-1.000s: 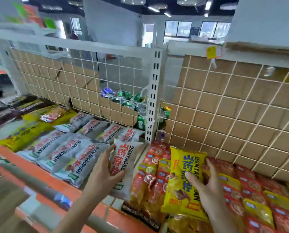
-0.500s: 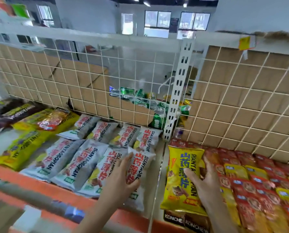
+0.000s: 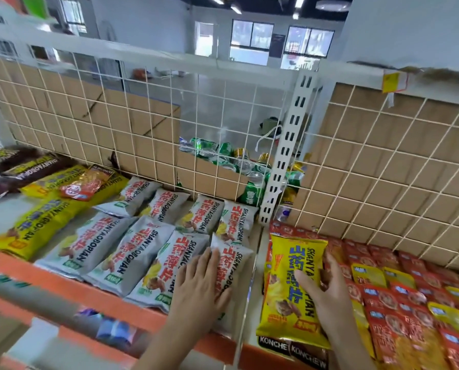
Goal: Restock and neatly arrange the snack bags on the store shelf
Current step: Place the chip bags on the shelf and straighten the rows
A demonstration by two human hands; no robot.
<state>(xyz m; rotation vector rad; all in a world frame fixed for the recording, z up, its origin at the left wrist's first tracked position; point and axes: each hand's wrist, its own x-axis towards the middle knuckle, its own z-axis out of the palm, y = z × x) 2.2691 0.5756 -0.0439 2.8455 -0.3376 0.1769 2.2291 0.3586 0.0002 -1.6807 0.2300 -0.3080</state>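
Several grey snack bags lie in two rows on the shelf [image 3: 63,279] with an orange front edge. My left hand [image 3: 199,284] rests flat, fingers straight, on the rightmost grey bag [image 3: 233,260] of the front row. To the right of a thin wire divider [image 3: 245,303], my right hand [image 3: 327,295] grips a yellow snack bag [image 3: 289,297], thumb on its front and fingers behind its right edge. The yellow bag stands tilted over the red packets [image 3: 399,297].
Yellow bags [image 3: 36,222] and dark brown bags [image 3: 17,169] lie at the left of the shelf. A white wire grid [image 3: 143,124] backed with cardboard closes the rear. Green and gold cans [image 3: 239,161] sit behind the grid near a white slotted upright [image 3: 287,156]. Black packets [image 3: 292,348] lie under the yellow bag.
My left hand has laid the grey bag down flat in the front row and now presses it. My right hand keeps hold of the yellow bag. The camera has moved closer.
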